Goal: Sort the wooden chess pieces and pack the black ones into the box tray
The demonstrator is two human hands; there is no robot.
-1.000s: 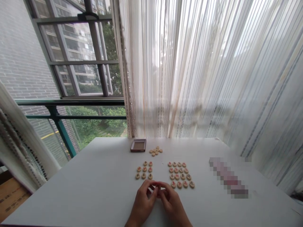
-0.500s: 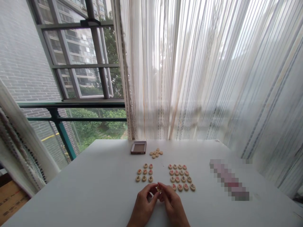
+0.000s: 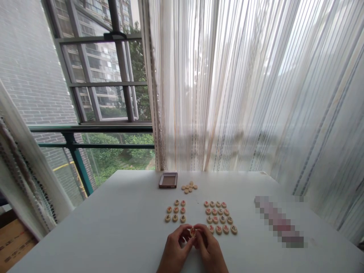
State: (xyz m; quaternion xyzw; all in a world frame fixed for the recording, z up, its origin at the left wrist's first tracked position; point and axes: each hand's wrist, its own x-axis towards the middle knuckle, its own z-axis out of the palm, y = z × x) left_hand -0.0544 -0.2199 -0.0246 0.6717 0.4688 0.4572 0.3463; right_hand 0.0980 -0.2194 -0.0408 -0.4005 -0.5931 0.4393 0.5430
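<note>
Between the fingertips of my left hand (image 3: 179, 243) and my right hand (image 3: 205, 242), I hold one round wooden xiangqi piece (image 3: 192, 231). Its face is tipped up towards me and carries a red character. Both hands are closed in a pinch near the front of the table. Beyond my left hand lies a small group of xiangqi pieces (image 3: 176, 209) in short rows, with red or black characters. A larger block of pieces (image 3: 218, 211) in several rows lies beyond my right hand, its nearest row close to my right fingers.
On the white table (image 3: 127, 223), a shallow open box (image 3: 168, 185) stands near the far edge. Beside it is a loose cluster of blank-looking wooden discs (image 3: 190, 187). A blurred-out, long pinkish item (image 3: 280, 223) lies at the right. Sheer curtains (image 3: 227, 94) hang behind the table.
The piece in my fingers has turned so its red character now faces me. My view has shifted slightly, so everything sits a little lower. The pieces on the table stay in place.
</note>
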